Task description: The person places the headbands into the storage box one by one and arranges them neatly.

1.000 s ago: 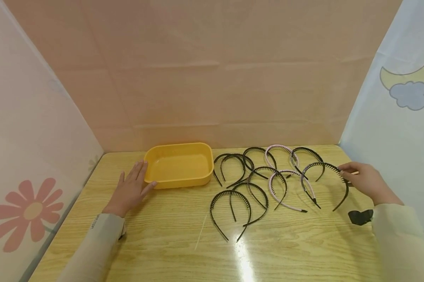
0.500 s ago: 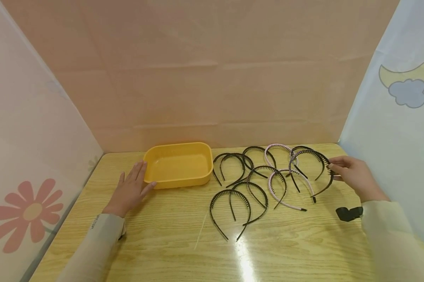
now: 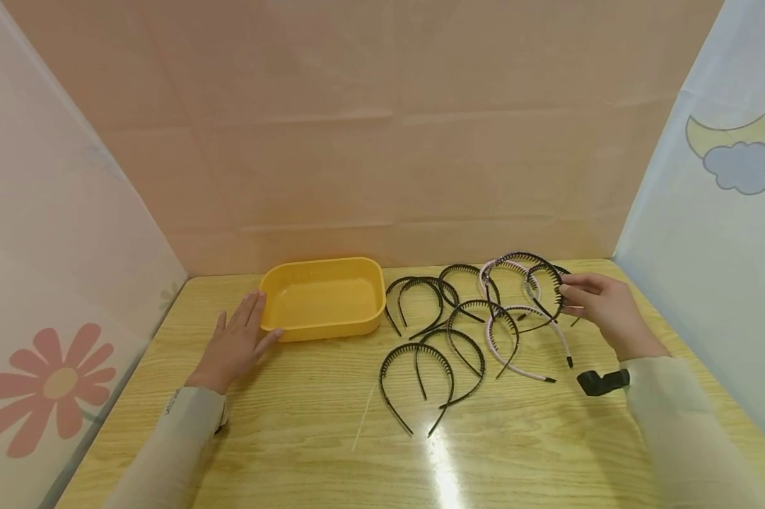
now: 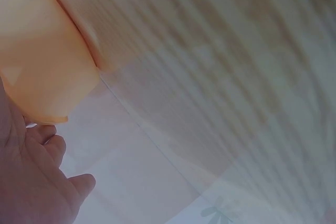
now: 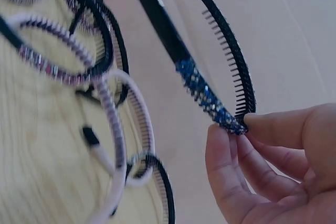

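Hairband [image 5: 202, 94] with blue sparkly stones is held up by the right hand [image 3: 602, 311], pinched between thumb and fingertips. In the head view it is seen over the back right part of the group, well apart from the yellow tray [image 3: 324, 331]. The tray's left end is touched by the left hand [image 3: 232, 346], whose fingers are spread and nearly straight, with nothing gripped.

The work would be judged to be at an early point: one hairband is held, while about nine other hairbands [image 3: 414, 347], mostly black with two pink, are left on the counter [image 3: 281, 445], to the right of the tray. An exact count is made uncertain by the overlaps. None of them has been placed inside the tray.

On the cuff of the left sleeve [image 3: 194, 413], small dark marks like lettering are shown, too tiny to be read. No brand or label can be made out on the hairbands or the tray. A flower [image 3: 61, 382] and a moon [image 3: 703, 141] are printed on the side walls, with no words seen beside them.
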Available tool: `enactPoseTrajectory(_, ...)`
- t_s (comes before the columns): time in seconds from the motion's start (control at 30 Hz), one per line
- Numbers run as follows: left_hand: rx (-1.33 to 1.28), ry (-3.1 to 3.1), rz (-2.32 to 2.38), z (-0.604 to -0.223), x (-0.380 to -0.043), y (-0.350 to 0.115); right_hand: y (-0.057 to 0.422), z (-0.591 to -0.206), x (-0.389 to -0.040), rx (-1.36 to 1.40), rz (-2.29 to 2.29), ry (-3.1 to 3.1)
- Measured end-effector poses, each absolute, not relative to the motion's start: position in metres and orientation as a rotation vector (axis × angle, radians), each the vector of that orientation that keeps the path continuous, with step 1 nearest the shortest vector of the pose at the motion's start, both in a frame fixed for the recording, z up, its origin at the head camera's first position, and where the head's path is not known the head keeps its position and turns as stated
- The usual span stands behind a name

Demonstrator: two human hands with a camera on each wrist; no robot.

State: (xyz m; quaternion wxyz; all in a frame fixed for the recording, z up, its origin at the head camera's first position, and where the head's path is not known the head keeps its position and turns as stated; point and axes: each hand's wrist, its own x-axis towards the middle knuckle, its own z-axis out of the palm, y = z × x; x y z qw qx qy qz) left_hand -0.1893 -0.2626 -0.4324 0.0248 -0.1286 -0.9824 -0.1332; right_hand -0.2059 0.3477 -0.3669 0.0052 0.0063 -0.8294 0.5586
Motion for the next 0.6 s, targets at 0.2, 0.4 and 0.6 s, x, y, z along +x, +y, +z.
enactPoseTrajectory(0.2, -0.397, -3.048, -0.414, -0.43, -0.189, -0.263, 0.324, -0.359, -0.206, 0.031, 1.899, -2.504)
enactPoseTrajectory(0.4, -0.396, -3.053, -0.415, -0.43, -0.189, -0.264, 0.301, -0.356, -0.208, 0.069, 2.024, -2.38)
enactPoseTrajectory(0.6, -0.402, -3.049, -0.416, -0.433, -0.19, -0.264, 0.279, -0.356, -0.21, 0.083, 2.161, -2.259)
